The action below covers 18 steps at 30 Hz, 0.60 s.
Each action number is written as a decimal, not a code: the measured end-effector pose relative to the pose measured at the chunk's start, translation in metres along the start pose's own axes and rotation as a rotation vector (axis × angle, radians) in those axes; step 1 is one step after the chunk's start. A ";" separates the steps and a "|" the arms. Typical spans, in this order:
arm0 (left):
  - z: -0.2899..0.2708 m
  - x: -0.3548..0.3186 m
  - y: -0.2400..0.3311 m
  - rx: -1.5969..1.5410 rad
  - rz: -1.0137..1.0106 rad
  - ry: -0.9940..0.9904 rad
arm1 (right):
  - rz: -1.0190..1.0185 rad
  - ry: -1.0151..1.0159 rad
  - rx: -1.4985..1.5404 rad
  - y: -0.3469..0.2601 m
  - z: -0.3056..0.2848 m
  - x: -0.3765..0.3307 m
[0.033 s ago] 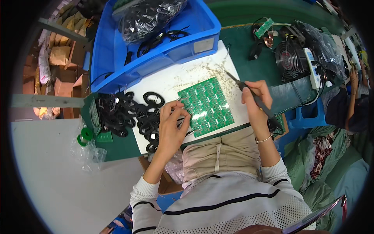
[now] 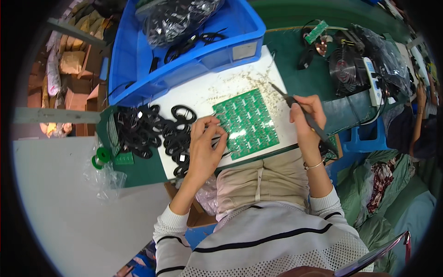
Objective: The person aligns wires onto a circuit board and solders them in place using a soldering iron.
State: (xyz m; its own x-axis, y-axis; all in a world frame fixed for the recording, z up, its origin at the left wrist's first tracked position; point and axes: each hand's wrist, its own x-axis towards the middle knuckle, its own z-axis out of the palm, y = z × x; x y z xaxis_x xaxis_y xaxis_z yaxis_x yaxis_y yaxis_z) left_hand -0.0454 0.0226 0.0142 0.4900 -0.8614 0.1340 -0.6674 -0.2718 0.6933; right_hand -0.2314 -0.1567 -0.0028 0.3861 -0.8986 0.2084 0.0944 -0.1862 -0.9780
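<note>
A green circuit board panel [image 2: 251,122], covered with rows of small parts, lies flat on a white work sheet [image 2: 184,99]. My right hand [image 2: 308,122] grips a black soldering iron [image 2: 288,98] like a pen. Its tip points away from me, over the sheet beyond the board's far right corner, apart from the board. At the board's left edge my left hand [image 2: 205,145] is closed in a pinch on a thin black cable [image 2: 226,154]; the fingers partly hide it. Several coiled black cables [image 2: 177,143] lie beside and under this hand.
A blue plastic bin [image 2: 194,62] with bagged cables stands at the far left. Solder crumbs [image 2: 244,83] are scattered beyond the board. A green solder spool [image 2: 101,157] sits at the table's left edge. To the right are a fan [image 2: 344,69] and a white power strip [image 2: 373,81].
The whole view has shifted very slightly. Both hands keep the same hold, and the soldering iron stays over the same part of the sheet.
</note>
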 end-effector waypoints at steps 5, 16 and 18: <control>0.002 0.005 0.002 0.013 0.038 -0.029 | 0.049 -0.036 0.103 -0.011 0.000 -0.029; 0.009 -0.001 0.004 0.028 0.042 0.023 | 0.196 -0.282 0.082 -0.006 0.007 -0.078; 0.009 -0.001 0.004 0.033 0.017 0.012 | 0.183 -0.284 0.047 -0.008 0.010 -0.079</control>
State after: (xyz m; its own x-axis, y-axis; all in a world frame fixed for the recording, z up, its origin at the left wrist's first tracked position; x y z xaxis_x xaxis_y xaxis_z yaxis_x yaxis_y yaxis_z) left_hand -0.0539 0.0184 0.0107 0.4850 -0.8609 0.1537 -0.6935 -0.2716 0.6672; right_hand -0.2532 -0.0806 -0.0112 0.6401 -0.7676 0.0315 0.0401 -0.0076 -0.9992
